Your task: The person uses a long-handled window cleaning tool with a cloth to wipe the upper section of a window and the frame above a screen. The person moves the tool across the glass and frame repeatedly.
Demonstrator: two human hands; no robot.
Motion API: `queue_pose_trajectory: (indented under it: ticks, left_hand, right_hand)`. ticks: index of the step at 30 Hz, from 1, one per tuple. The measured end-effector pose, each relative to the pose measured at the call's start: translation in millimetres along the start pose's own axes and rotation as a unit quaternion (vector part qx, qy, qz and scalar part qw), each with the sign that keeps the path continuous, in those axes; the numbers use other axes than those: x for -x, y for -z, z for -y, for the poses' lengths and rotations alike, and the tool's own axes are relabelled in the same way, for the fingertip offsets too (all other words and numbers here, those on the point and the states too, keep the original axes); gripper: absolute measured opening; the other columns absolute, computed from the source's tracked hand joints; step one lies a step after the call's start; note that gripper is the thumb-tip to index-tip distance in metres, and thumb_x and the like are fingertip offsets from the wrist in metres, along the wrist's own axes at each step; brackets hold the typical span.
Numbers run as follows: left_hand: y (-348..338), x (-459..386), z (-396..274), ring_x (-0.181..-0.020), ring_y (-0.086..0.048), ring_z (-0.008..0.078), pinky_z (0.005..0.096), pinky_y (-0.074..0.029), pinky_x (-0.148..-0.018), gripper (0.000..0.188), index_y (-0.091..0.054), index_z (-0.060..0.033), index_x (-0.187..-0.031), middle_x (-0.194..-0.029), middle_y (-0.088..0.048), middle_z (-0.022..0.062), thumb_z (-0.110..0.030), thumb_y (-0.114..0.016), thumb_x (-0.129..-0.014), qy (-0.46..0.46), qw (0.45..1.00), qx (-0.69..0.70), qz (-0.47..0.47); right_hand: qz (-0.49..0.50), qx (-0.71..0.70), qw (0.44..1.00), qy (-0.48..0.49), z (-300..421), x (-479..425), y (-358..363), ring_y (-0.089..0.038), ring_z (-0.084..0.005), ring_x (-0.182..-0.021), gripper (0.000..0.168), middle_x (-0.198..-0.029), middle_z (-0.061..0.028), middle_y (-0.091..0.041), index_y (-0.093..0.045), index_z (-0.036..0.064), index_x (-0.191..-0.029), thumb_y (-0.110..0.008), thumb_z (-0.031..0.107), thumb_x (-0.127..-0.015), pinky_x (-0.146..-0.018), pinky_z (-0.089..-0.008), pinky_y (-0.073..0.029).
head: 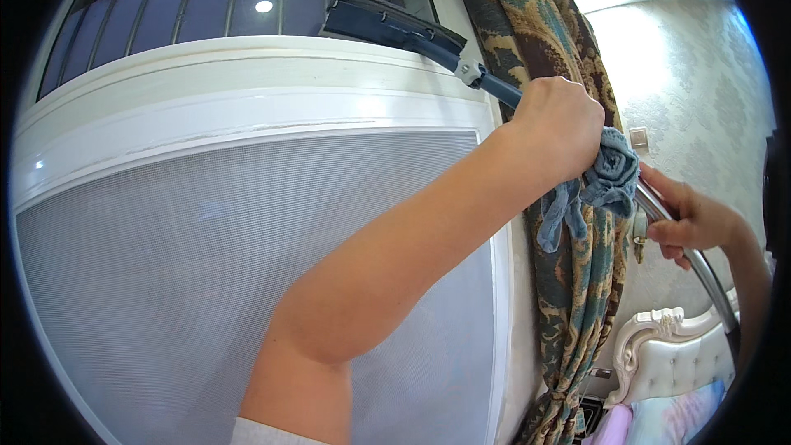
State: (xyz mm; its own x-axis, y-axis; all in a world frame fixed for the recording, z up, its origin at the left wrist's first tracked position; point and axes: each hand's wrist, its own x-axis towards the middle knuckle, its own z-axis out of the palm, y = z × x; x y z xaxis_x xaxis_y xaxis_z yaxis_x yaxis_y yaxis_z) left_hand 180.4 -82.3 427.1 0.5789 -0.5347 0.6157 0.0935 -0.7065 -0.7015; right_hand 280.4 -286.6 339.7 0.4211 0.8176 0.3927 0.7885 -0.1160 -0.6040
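My left hand (559, 127) grips the pole of a window squeegee near its blue collar. A bunched blue-grey cloth (613, 172) sticks out below that fist, with loose ends hanging down; whether it is held or wrapped around the pole is hidden. Lower down, my right hand (698, 216) has its fingers around the shiny metal pole (710, 281). The squeegee head (389, 25), dark blue with a dark grey pad along its upper edge, lies slantwise before the upper window pane (204, 6), close to the white frame ledge. A grey pivot joint (469, 72) connects it to the pole.
Below the white window frame (259, 83) is a fine mesh screen (204, 272). A patterned, tied-back curtain (571, 272) hangs right beside the window, behind the pole. Metal bars (232, 3) stand outside the glass. A wall switch (639, 138) and a tufted headboard (673, 358) are at right.
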Motion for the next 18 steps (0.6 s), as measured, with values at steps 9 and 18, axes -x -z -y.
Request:
queue_pose_trajectory:
  ticks: [9, 18]
  left_hand:
    - [-0.3, -30.4, 9.2, -0.083, -0.067, 0.0323, 0.0411, -0.053, -0.076, 0.019, -0.072, -0.0087, -0.088, -0.083, -0.069, 0.0157, -0.014, -0.06, -0.074, 0.009, 0.998, 0.017, -0.056]
    - [-18.8, -19.7, 11.7, -0.09, -0.065, 0.0329, 0.0397, -0.052, -0.081, 0.028, -0.07, -0.0074, -0.099, -0.093, -0.068, 0.0167, -0.009, -0.063, -0.072, 0.007, 0.989, 0.099, -0.107]
  right_hand:
    - [-0.104, 0.183, 0.976, -0.064, 36.7, 12.7, 48.2, -0.057, -0.0133, -0.048, 0.084, -0.065, -0.0076, -0.058, -0.02, 0.022, -0.151, -0.054, -0.009, -0.081, -0.041, -0.0289, -0.051]
    - [-0.34, 0.235, 0.898, 0.15, -31.7, -10.4, 18.3, -0.039, -0.0122, -0.056, 0.058, -0.069, -0.0044, -0.055, -0.05, 0.016, -0.138, -0.059, -0.005, -0.084, -0.058, -0.0289, -0.037]
